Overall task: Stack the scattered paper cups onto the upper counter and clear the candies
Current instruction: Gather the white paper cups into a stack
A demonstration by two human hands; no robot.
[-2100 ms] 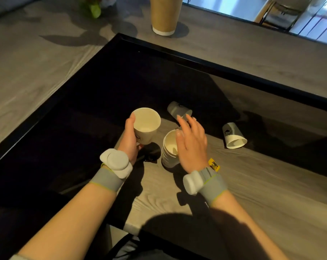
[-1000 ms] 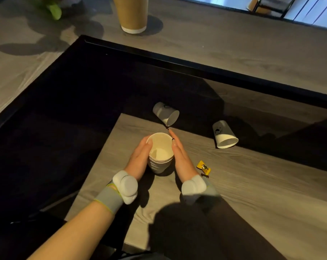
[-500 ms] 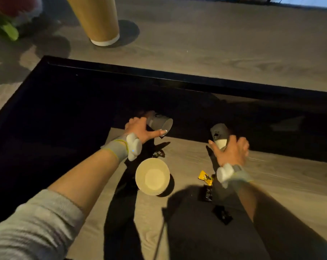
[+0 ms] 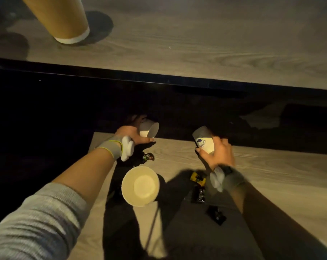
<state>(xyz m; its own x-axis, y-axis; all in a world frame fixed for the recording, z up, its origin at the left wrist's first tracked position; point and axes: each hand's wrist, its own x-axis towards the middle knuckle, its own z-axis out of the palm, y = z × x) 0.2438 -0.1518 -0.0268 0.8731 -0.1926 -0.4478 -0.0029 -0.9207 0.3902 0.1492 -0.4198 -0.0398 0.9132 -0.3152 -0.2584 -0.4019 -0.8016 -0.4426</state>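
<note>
A stack of white paper cups point(image 4: 140, 186) stands upright on the lower wooden counter point(image 4: 271, 169), mouth up, between my arms. My left hand point(image 4: 132, 136) is wrapped around a tipped white cup point(image 4: 149, 128) at the counter's far edge. My right hand point(image 4: 217, 154) grips another white cup with a blue logo point(image 4: 204, 141), lifted and tilted. Wrapped candies lie around the stack: a dark one point(image 4: 148, 157) near my left wrist, a yellow one point(image 4: 197, 178), and two black ones point(image 4: 200, 195) point(image 4: 216, 215).
The upper wooden counter point(image 4: 196, 44) runs across the top behind a black ledge point(image 4: 159, 79). A tall brown paper cup point(image 4: 63, 17) stands on it at the far left. Dark shadow covers the space left of the lower counter.
Both hands left the stack and reached to the two tipped cups. My right hand has closed on the logo cup and raised it; my left hand has closed on the other cup.
</note>
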